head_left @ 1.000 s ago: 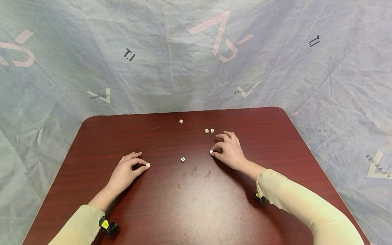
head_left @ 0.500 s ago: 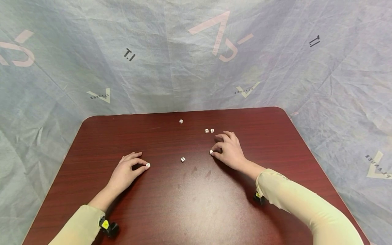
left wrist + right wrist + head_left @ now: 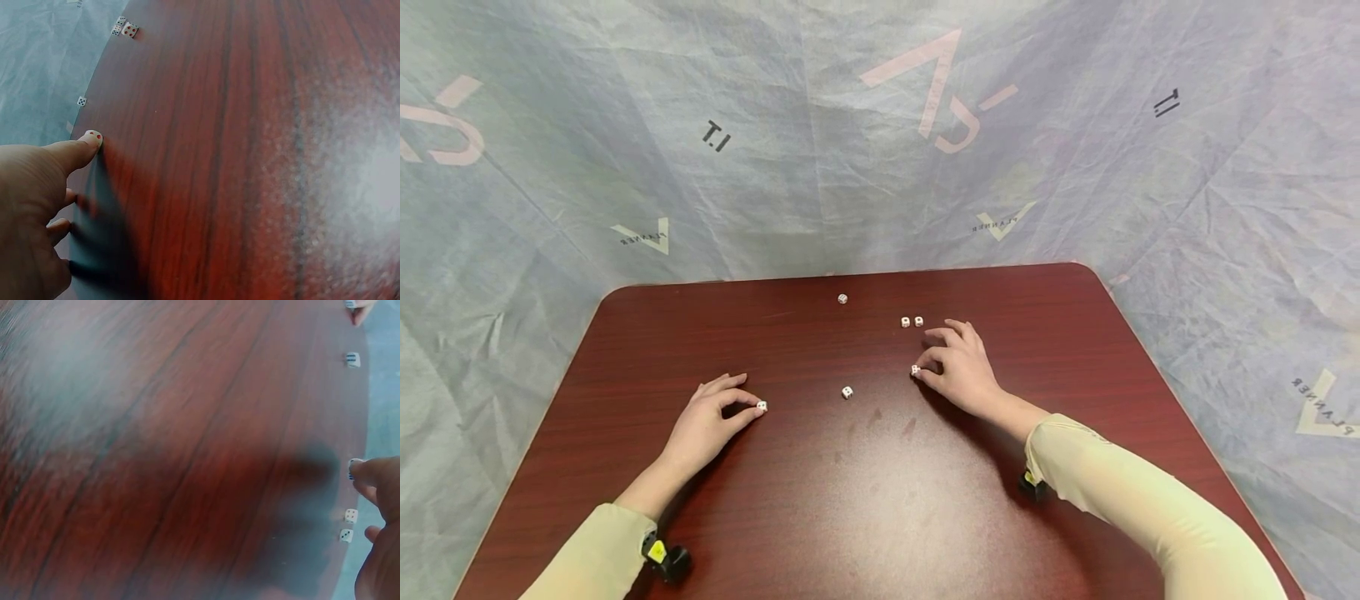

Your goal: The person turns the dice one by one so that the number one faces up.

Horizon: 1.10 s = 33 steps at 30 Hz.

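My left hand [image 3: 702, 425] pinches a white die [image 3: 762, 406] between thumb and forefinger on the left half of the table. In the left wrist view that die [image 3: 95, 136] sticks out past the thumb tip. To the right, my right hand [image 3: 958, 367] has a second die [image 3: 915, 371] between its thumb and forefinger. The right wrist view shows this die [image 3: 351, 470] mostly covered by the fingers. Between the two hands a loose die [image 3: 847, 392] lies on the table. Just beyond the right fingertips, two dice [image 3: 906, 322] sit side by side, slightly apart.
Another die [image 3: 842, 298] lies close to the far edge of the dark red wooden table [image 3: 865, 500]. Grey printed cloth [image 3: 820, 167] hangs behind the table and along both sides. Each wrist wears a small black camera [image 3: 676, 563].
The right hand and its die have shifted very slightly away from me and to the left. The left hand keeps its place and grip; the loose dice stay put.
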Tool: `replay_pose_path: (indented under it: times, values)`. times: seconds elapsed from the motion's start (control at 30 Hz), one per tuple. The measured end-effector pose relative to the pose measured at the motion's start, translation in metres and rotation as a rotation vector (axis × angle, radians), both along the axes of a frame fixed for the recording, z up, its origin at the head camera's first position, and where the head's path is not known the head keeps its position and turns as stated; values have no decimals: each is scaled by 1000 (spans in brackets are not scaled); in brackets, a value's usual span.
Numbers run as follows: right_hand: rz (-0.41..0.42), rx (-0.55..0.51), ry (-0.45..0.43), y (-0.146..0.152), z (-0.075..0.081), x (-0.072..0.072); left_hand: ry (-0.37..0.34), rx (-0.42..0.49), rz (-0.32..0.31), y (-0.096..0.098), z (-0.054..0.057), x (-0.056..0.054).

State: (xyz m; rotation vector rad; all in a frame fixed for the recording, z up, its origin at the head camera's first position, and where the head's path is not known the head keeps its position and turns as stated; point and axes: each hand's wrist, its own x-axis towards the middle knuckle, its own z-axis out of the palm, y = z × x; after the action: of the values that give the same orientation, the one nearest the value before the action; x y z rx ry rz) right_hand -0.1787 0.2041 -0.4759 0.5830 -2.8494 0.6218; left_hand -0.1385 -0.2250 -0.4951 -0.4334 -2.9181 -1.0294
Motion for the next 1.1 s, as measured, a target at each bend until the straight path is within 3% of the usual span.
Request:
replay_pose_path:
  times: [0.13, 0.37, 0.67, 0.93, 1.1]
  values:
    - [-20, -132, -26, 1, 4, -1, 0, 0, 1, 0, 0, 0]
    - [-32, -391, -146, 1, 10, -1, -4, 1, -4, 0, 2, 0]
    - [-20, -626, -262, -1, 15, 0, -2, 1, -6, 1, 2, 1]
    - [-10, -751, -259, -3, 15, 3, -7, -3, -6, 1, 3, 1]
    - [-50, -741, -281, 0, 6, 3, -15, 1, -5, 1, 3, 1]
